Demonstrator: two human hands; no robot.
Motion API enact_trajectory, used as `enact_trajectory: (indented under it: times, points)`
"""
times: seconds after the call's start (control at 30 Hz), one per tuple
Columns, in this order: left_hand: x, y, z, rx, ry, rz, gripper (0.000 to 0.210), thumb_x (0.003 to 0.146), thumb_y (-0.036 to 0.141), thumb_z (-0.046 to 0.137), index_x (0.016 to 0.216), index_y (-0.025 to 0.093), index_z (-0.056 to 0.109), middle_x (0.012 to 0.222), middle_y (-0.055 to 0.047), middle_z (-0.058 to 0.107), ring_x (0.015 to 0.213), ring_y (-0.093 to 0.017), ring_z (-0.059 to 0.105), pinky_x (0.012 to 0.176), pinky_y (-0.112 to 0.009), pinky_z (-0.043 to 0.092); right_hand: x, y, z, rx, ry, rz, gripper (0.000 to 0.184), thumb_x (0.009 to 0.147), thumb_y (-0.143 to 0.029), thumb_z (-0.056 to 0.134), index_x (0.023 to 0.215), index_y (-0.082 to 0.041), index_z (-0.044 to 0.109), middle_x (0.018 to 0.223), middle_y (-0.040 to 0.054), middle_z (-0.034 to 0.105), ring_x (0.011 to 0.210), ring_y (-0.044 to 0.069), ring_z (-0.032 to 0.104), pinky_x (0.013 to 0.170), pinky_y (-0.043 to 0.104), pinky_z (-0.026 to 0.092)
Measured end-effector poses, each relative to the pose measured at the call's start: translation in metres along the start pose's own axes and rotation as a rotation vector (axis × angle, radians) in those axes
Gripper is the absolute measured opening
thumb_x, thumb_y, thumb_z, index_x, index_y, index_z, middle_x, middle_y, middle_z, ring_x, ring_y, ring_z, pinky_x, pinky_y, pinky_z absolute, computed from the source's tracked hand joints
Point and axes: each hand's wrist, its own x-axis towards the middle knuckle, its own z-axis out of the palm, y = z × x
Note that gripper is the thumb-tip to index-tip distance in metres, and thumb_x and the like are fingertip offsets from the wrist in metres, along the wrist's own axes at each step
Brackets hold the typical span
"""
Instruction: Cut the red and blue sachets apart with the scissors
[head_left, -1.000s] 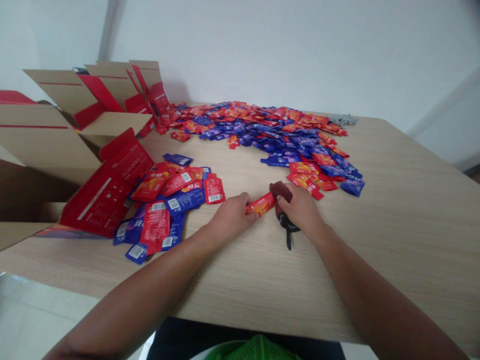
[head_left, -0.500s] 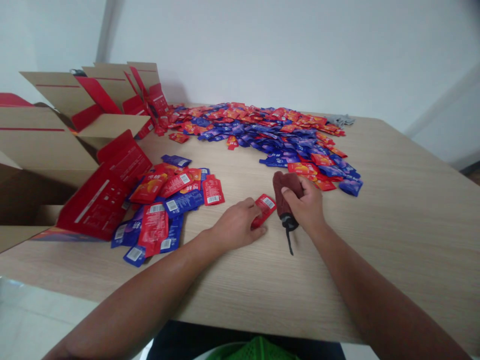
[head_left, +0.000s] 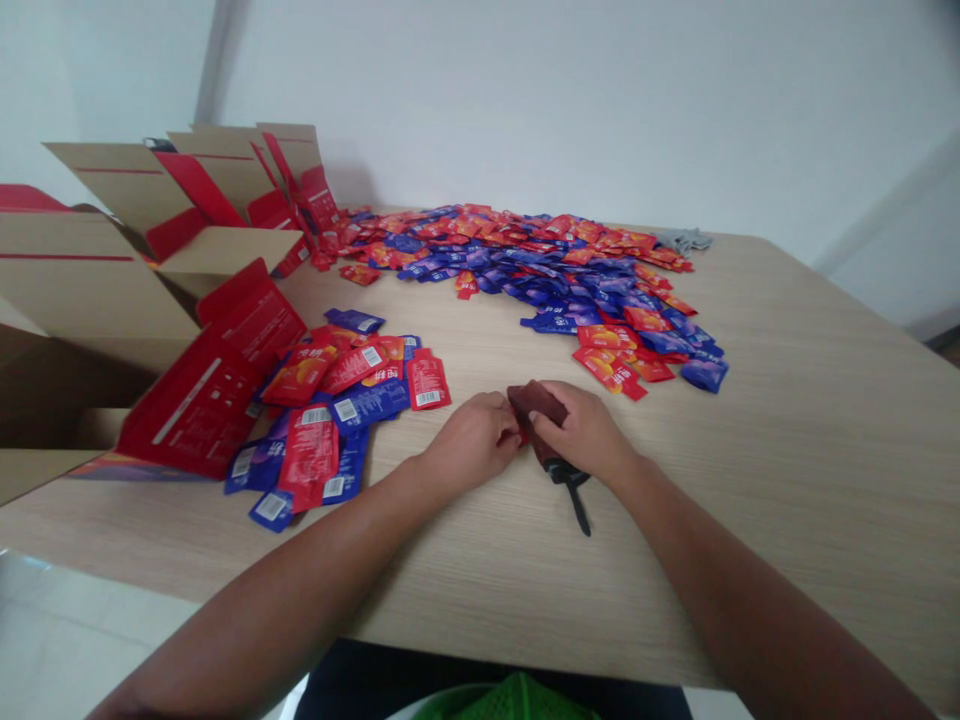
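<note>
Gripping a maroon bundle at mid-desk

The right hand [head_left: 589, 430] is closed around the maroon bundle [head_left: 538, 408], thumb on top, its black strap [head_left: 578, 508] trailing onto the desk [head_left: 810, 420]. Against the bundle's other side, the left hand [head_left: 476, 440] has its fingers curled beside a sliver of red packet [head_left: 523, 438], mostly hidden; whether they pinch it, I cannot tell. Near the left hand lies a small pile [head_left: 367, 403] of red and blue packets, touching the red flap of an open carton [head_left: 67, 300]. Farther back, a broad heap [head_left: 525, 260] of similar packets curves along the desk, with grey cloth [head_left: 684, 240] at its far right end.
</note>
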Motion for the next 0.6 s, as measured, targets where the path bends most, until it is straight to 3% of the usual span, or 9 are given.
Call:
enact_trajectory:
  times: [0.2,0.43,0.6]
  points:
    - [0.000,0.000,-0.003,0.016,-0.022,0.025,0.016,0.096,0.016,0.066,0.087,0.020,0.078,0.095,-0.007,0.073,0.094,-0.021,0.066,0.084,-0.034,0.052,0.001,0.002,-0.001,-0.069,-0.024,-0.116,0.034,0.088,-0.028,0.070,0.121,-0.022,0.072,0.114,0.0100,0.076,0.108,0.030,0.064,0.097,0.044,0.051]
    - [0.000,0.005,-0.008,0.061,-0.075,0.019,0.020,0.096,0.016,0.064,0.081,0.020,0.075,0.093,-0.007,0.069,0.093,-0.022,0.065,0.085,-0.037,0.051,0.006,0.016,0.000,-0.137,0.050,0.156,0.026,0.090,-0.031,0.066,0.113,-0.022,0.072,0.098,0.0072,0.075,0.088,0.026,0.064,0.078,0.036,0.047]
    - [0.000,0.003,-0.007,0.071,-0.074,0.027,0.020,0.096,0.016,0.064,0.080,0.020,0.075,0.093,-0.007,0.069,0.092,-0.022,0.065,0.085,-0.036,0.051,0.005,0.015,-0.001,-0.103,0.059,0.075,0.029,0.089,-0.028,0.065,0.117,-0.022,0.071,0.109,0.0087,0.076,0.100,0.028,0.066,0.089,0.040,0.050]
